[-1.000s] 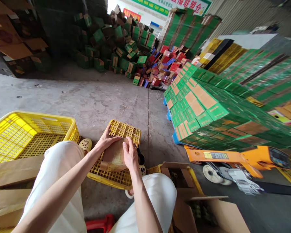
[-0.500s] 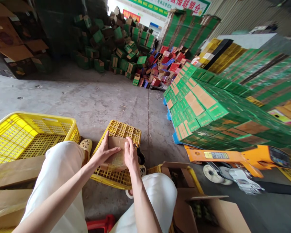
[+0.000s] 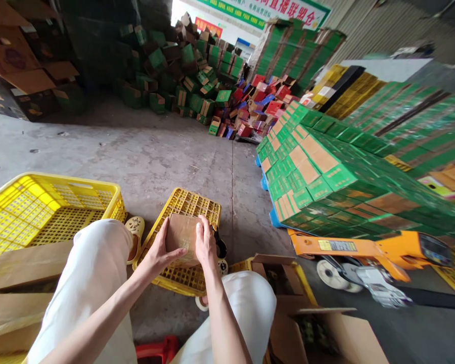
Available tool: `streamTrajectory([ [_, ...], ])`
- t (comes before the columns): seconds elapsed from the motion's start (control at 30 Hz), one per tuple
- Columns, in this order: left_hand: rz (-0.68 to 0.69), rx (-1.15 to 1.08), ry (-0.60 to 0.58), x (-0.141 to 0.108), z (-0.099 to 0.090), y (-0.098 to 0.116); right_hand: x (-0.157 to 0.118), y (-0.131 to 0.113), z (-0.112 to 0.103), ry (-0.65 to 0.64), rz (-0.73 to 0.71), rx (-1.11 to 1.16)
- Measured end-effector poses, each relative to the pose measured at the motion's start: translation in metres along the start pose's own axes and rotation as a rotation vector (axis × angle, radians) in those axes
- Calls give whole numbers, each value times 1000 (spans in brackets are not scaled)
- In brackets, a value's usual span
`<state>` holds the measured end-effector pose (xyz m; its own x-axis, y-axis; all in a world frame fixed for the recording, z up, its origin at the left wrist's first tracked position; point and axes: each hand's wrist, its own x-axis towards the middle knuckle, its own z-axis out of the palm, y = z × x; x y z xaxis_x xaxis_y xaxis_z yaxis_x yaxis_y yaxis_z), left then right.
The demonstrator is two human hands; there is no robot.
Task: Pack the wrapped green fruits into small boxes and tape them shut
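Between my two hands is a small brown cardboard box (image 3: 182,233) with clear tape across it. My left hand (image 3: 161,251) grips its left side, thumb lying over the near part of the top. Against the right side presses my right hand (image 3: 205,239), its fingers partly hidden behind the box. Under the box is an upturned yellow plastic crate (image 3: 197,202); whether the box rests on it or is held just above, I cannot tell. A black tape dispenser or similar dark object (image 3: 220,246) shows at the crate's right edge, partly covered.
A large yellow crate (image 3: 79,189) stands at left, with a cardboard carton (image 3: 26,263) near it. Open cartons (image 3: 349,328) sit at lower right. Beyond are an orange pallet jack (image 3: 364,247), stacked green boxes (image 3: 311,167) and a heap of loose boxes (image 3: 200,86). A red stool (image 3: 157,350) shows below.
My left hand has slid down and nearer along the box's left side, its fingers no longer reaching past the far corner. The box has shifted very slightly; my right hand stays on it.
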<state>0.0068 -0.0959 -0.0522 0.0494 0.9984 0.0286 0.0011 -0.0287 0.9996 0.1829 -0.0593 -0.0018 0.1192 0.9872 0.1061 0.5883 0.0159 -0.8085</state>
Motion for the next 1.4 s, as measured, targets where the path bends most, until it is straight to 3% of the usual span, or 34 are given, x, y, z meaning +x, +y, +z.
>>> streamTrajectory([
  [0.2,45,297,26,-1,-2,4,-1,1,1,12,-10,13],
  [0.37,-44,774,14,4,7,41,-2,1,-1,-23,3,19],
  [0.5,21,1010,-75,13,11,64,-1,2,-1,-42,8,22],
  [0.7,78,1081,-130,20,7,62,0,3,-2,-64,19,41],
  [1.1,277,1159,-98,31,9,52,5,-5,-7,-69,131,179],
  [1.4,308,1182,-52,50,10,65,3,-5,-6,-87,150,172],
])
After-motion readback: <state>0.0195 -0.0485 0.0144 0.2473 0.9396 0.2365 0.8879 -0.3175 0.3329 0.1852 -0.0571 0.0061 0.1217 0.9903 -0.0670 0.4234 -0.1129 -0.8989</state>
